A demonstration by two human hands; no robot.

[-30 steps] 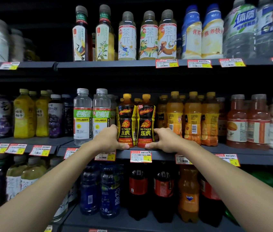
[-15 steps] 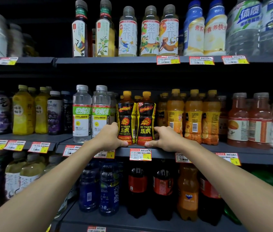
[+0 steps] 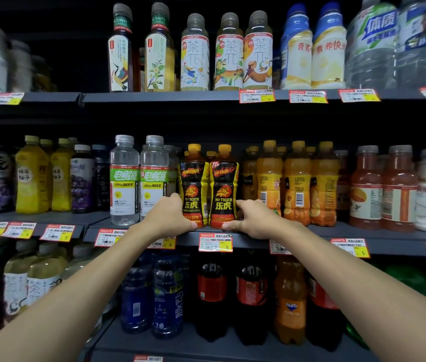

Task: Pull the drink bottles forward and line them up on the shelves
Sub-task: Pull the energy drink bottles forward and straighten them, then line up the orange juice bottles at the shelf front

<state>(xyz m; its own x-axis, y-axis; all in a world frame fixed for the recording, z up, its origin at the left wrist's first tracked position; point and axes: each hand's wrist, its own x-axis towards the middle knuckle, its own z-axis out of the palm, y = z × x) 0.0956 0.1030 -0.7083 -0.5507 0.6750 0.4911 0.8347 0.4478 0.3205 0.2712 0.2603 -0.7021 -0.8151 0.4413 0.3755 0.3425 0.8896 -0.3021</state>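
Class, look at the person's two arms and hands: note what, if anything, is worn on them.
Nothing worn shows. The left hand and right hand are gloveless, no ring visible; the left forearm and right forearm are bare to the picture's edge, without sleeve, watch or band.

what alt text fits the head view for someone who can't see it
A person's left hand grips the left Hi-Tiger bottle and their right hand the right Hi-Tiger bottle, upright side by side at the front of a store's middle shelf. Clear electrolyte water bottles stand to their left, orange drink bottles to their right.
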